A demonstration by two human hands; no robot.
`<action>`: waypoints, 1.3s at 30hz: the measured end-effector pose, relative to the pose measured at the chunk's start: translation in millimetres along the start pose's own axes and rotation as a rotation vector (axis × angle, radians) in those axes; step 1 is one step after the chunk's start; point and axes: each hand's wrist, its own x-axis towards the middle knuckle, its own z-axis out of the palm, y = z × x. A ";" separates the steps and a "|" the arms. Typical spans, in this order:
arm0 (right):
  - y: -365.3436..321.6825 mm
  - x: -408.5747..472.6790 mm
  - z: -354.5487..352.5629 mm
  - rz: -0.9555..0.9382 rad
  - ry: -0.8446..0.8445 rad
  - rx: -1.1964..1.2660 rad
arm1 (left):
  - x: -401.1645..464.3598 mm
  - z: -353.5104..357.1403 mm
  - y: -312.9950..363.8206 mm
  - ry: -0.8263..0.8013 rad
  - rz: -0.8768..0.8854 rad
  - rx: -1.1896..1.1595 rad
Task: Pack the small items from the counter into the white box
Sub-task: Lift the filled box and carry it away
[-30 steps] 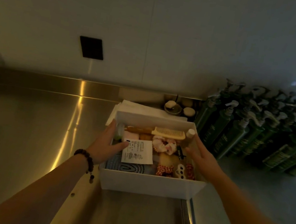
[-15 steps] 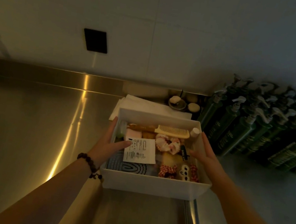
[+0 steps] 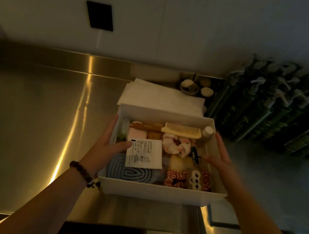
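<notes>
Both hands clasp the packed white box (image 3: 157, 193): left hand (image 3: 107, 147) and right hand (image 3: 218, 160) hold opposite walls, thumbs inside, steadying its load.

The single head-worn camera is looking forward and steeply down from above the near edge of the steel tabletop (image 3: 26, 127), facing the wall (image 3: 165, 17) behind its far edge. It is sitting close, with both forearms reaching in from the bottom corners toward the white box (image 3: 157, 193) in the centre. The wide lens is bending the bottles (image 3: 281, 116) by the right edge.
</notes>
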 end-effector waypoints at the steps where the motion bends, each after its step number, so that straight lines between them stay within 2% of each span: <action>1: -0.9 -0.8 0.4 0.007 -0.002 0.011 | -0.2 0.5 -0.3 0.003 -0.001 -0.001; 8: -3.8 -1.2 7.8 0.052 -0.054 0.023 | -6.8 -8.7 -3.5 0.037 -0.022 0.019; 14: -23.8 2.4 49.9 0.044 -0.026 -0.068 | -24.6 -44.7 16.4 0.093 -0.021 0.077; 21: -57.9 16.9 110.3 -0.036 -0.196 -0.092 | -70.2 -96.3 28.9 0.255 -0.007 0.075; 26: -71.1 26.5 158.1 -0.103 -0.413 -0.059 | -114.8 -122.5 38.7 0.467 -0.023 0.099; 30: -80.2 29.4 184.4 -0.142 -0.619 -0.060 | -160.3 -116.1 36.2 0.645 -0.019 0.054; 39: -88.0 -17.5 214.8 -0.162 -1.117 -0.165 | -298.9 -11.2 12.0 1.040 0.097 -0.014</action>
